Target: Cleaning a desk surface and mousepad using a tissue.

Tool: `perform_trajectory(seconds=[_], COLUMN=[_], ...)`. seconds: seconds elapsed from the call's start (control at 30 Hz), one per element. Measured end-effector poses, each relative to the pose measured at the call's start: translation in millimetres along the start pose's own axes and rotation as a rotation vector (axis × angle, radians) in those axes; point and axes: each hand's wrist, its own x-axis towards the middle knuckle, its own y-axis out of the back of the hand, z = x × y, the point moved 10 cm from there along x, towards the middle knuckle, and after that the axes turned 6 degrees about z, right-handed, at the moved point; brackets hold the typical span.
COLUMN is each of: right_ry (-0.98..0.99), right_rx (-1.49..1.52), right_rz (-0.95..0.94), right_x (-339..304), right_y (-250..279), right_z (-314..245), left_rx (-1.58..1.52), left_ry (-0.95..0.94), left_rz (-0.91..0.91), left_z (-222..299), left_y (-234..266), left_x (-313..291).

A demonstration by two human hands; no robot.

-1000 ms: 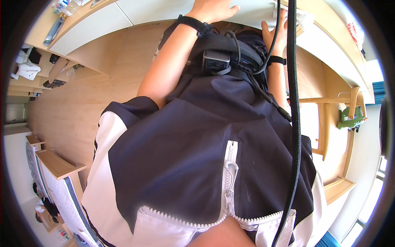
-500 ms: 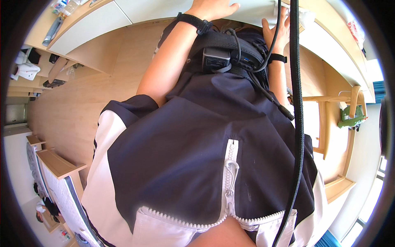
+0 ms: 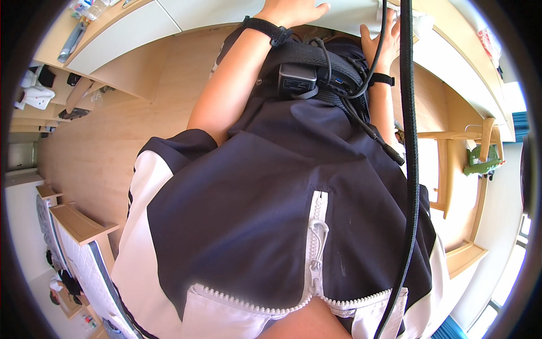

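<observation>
L hand (image 3: 288,12) & R hand (image 3: 385,48) held by white drawer front (image 3: 333,21).
L hand cut off by top edge, thumb stuck out; grip can't be told. R thumb & fingers spread apart, crossed by thin blk cable (image 3: 384,11); white crumpled item (image 3: 422,24) seen just right of R hand, past thick blk cable (image 3: 410,141); contact can't be told.

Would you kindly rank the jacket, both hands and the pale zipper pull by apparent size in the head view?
1. Jacket
2. Left hand and right hand, unranked: they look alike, and the upper edge cuts off the left.
3. Zipper pull
</observation>
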Motion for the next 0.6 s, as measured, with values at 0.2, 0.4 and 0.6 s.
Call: perform_trajectory(seconds=[0.2,0.4,0.6], right_ry=[-0.006,-0.043,-0.037], right_rx=[-0.008,0.118,0.11], right_rz=[-0.025,-0.011,-0.001], right_x=[1,10,10], right_y=[3,31,30], right_z=[-3,-20,-13], left_rx=[-0.006,-0.003,-0.008], left_ry=[-0.002,0.007,0.004], left_rz=[0.004,0.001,-0.004], left_z=[-2,-6,-3], left_y=[-2,-4,-5], left_x=[-2,-3,-2])
